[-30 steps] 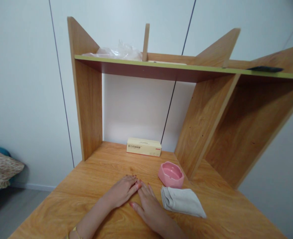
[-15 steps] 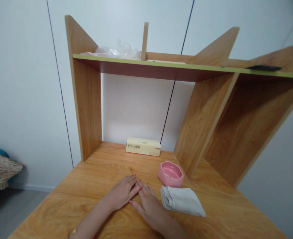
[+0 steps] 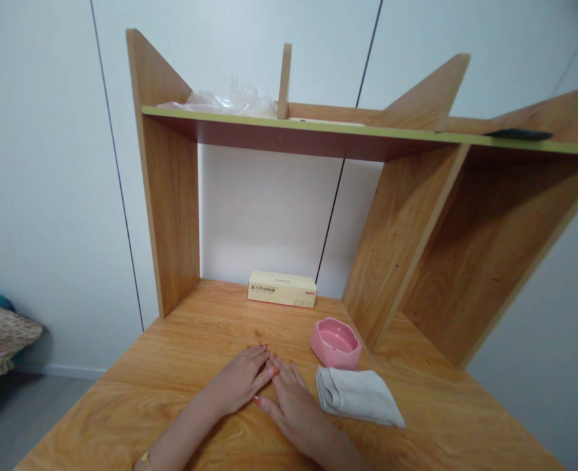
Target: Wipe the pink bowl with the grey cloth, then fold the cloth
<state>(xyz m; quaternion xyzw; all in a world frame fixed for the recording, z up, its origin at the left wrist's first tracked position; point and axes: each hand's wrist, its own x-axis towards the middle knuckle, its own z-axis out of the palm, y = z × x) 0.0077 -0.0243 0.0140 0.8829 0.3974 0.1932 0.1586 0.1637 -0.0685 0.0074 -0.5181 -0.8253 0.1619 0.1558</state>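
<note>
My left hand (image 3: 241, 381) lies flat on the wooden desk, its fingers stretched forward and holding nothing. Beside it my right hand (image 3: 290, 400) rests palm down, also empty, with the fingertips of both hands touching. Just right of my right hand is a folded light grey cloth (image 3: 360, 396). Behind the cloth sits a pink ashtray (image 3: 335, 347) with notches in its rim. Farther back, a cream cling film box (image 3: 282, 290) with printed lettering lies lengthwise near the wall.
The wooden desk (image 3: 146, 386) carries a shelf unit (image 3: 171, 209) with upright panels on both sides. On its upper shelf are a clear plastic bag (image 3: 235, 99) and a flat dark object (image 3: 519, 134). A patterned cloth (image 3: 2, 335) hangs at the far left.
</note>
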